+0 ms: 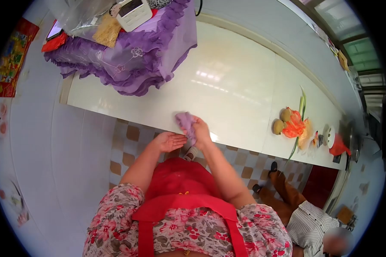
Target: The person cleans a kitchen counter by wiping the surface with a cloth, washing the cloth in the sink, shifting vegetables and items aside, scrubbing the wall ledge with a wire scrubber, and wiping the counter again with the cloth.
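Note:
My right hand [201,132] is closed around a crumpled purple cloth [186,122] at the front edge of the white countertop [227,98]. Part of the cloth hangs down over that edge. Just to its left, my left hand [172,141] is held palm up with its fingers stretched out, below the counter edge. Nothing lies in that palm. Whether its fingertips touch the cloth I cannot tell.
A purple ruffled cover [150,60] drapes a box-like shape at the back left, with a white device [134,16] on top. Rightward on the counter lie two round brown fruits [278,127], an orange plastic bag [293,124] and green onions [302,105]. Another person [309,218] stands at right.

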Demonstrator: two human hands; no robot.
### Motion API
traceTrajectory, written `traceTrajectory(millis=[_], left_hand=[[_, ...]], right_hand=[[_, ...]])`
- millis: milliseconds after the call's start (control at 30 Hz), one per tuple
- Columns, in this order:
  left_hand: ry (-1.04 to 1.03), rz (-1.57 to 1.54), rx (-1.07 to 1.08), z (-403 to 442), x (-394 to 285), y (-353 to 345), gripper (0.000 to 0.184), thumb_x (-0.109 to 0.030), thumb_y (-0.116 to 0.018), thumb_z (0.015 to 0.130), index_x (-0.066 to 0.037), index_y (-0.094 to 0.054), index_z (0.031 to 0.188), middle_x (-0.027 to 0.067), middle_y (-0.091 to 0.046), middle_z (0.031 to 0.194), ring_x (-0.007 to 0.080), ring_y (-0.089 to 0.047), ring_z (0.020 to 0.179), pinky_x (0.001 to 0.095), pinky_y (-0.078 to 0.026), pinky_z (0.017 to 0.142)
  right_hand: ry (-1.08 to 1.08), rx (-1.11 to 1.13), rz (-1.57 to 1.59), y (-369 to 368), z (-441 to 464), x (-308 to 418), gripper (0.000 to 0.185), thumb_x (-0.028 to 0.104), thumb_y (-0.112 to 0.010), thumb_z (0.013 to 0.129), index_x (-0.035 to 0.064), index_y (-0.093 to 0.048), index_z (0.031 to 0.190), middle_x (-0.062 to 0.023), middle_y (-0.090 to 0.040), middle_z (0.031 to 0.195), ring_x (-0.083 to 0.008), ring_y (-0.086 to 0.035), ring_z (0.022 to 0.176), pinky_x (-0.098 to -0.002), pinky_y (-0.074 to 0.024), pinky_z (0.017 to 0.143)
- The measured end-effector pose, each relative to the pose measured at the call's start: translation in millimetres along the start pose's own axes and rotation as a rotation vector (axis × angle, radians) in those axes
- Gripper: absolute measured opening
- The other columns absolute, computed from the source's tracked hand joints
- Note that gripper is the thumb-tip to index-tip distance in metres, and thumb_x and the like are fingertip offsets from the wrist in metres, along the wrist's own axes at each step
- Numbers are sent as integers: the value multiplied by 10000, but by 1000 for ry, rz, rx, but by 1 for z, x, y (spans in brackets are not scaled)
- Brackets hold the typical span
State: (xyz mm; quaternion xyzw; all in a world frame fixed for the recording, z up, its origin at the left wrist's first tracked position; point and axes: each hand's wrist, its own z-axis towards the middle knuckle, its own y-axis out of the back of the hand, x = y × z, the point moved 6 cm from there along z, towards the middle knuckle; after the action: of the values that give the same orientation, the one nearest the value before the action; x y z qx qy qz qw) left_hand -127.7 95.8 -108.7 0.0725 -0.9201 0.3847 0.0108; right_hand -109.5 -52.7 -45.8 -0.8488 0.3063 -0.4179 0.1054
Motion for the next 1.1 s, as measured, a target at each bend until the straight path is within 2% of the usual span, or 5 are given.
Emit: traceTrajectory(millis=[333, 400, 567, 733, 1100], left_hand=[[12, 51, -94, -9, -4, -7, 435, -223, -318, 990, 63, -483, 1273, 197, -524, 1322, 303, -504, 1241, 416, -411, 1041], [10, 54, -110, -10, -4, -8, 428, -219, -322, 989, 60, -487, 1269, 195, -533, 1312, 301, -508, 1236, 414, -417, 1035], [19, 66, -157, -12, -2, -10, 436, -212, -340, 976, 59, -475, 1289, 187, -513, 1335, 293, -501, 1244, 401, -422, 1033], [39, 65, -177, -5, -2, -8, 435, -208, -343, 974, 59, -471, 1293, 197, -503, 1343, 303, -489, 1254, 408, -418, 1034], [239, 195, -114, 16, 27, -41, 433, -183, -388, 951, 66, -468, 1295, 211, -503, 1344, 313, -498, 1244, 417, -401, 1049]], right_hand=[[-153, -137, -330, 31, 25, 73, 196, 44, -423, 902, -29, -597, 846, -156, -626, 853, -218, -614, 666, -334, -514, 543], [529, -451, -1308, 4, 4, 112, 197, 96, -499, 886, -6, -594, 746, -162, -634, 946, -279, -620, 778, -376, -507, 643], [1113, -368, -1524, -10, 11, 64, 358, 58, -540, 801, 6, -572, 1154, -195, -537, 1246, -369, -498, 1154, -547, -347, 991], [1008, -53, -1495, -13, -25, 33, 382, 48, -477, 845, 11, -551, 1217, -162, -486, 1353, -334, -421, 1286, -514, -294, 1080], [783, -984, -1456, 188, -35, 144, 356, 80, -466, 910, 36, -528, 1258, -210, -477, 1352, -368, -395, 1293, -534, -252, 1087]])
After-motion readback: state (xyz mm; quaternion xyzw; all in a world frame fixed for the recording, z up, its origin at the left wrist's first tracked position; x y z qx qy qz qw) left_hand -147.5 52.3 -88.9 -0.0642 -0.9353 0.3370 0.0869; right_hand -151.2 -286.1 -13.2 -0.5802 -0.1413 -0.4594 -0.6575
